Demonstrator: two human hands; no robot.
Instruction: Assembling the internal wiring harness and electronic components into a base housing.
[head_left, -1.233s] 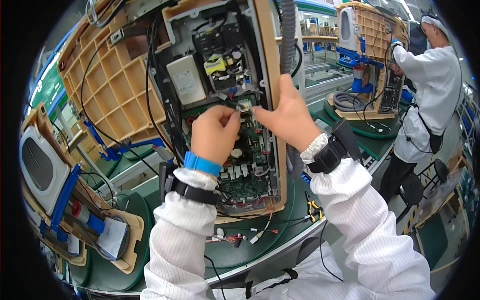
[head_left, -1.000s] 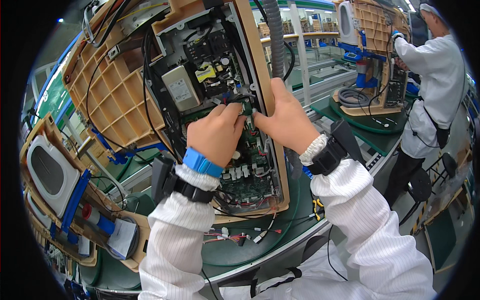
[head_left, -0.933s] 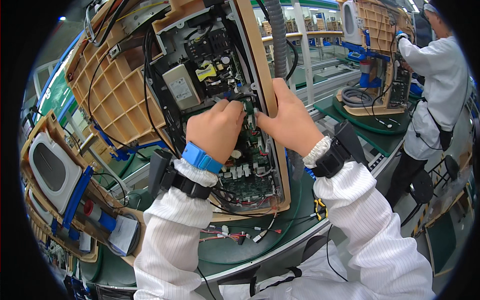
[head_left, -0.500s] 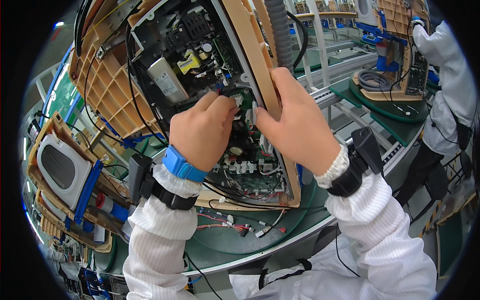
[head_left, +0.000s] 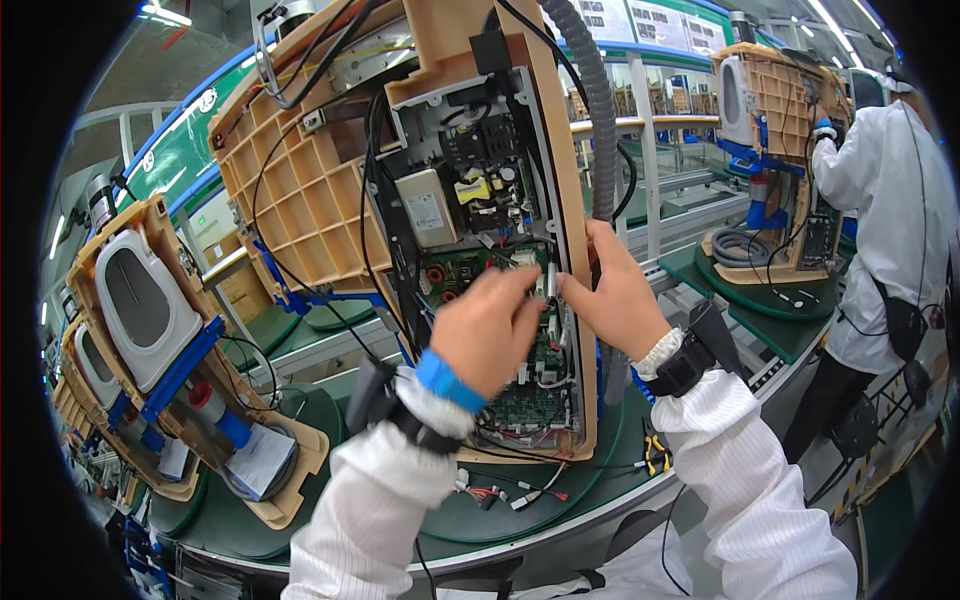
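Noted across the workshop: green benches bearing further tan units (head_left: 150,305) with oval grey panels, plus a co-worker (head_left: 890,225) in white at far right. Found on a round green mat (head_left: 465,527): loose cables (head_left: 490,495) with white and red connectors, and one open tan housing (head_left: 574,210), standing upright. Seen near the mat's edge: yellow-and-black pliers (head_left: 655,455).

Contained in the housing: a grey metal chassis (head_left: 440,95) holding a silver box (head_left: 427,208), a yellow component (head_left: 472,188) and, lower down, a green circuit board (head_left: 530,405). Populated densely, with coils and pale connectors; partly covered by the left hand (head_left: 485,335). Blurred there, fingers curled, thumb near forefinger; cannot tell whether holding anything. Placed about the housing's right wall: right hand (head_left: 615,300), thumb spread from fingers; cannot tell whether gripping.
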